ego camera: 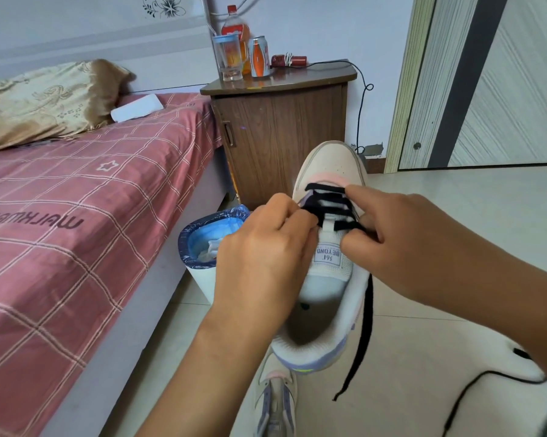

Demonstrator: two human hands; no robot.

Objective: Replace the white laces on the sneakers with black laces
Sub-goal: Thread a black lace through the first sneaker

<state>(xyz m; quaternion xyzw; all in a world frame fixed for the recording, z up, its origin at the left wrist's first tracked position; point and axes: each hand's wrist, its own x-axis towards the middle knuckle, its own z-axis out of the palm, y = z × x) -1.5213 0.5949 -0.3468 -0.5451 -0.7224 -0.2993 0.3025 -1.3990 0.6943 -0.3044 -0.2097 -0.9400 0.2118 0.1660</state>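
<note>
Pinching the black lace (327,212) on the raised sneaker (329,269), left hand (262,247) and right hand (401,238) grip opposite sides.

I'm in a home bedroom. At nine o'clock is my bed (76,190) with its pink checked sheet and gold pillow (45,99); at twelve o'clock the wooden nightstand (278,134) carries a soda bottle (235,29), a can (259,56) and a glass mug (229,58). A sliding door (486,80) stands at two o'clock, on a tiled floor (455,222).
</note>
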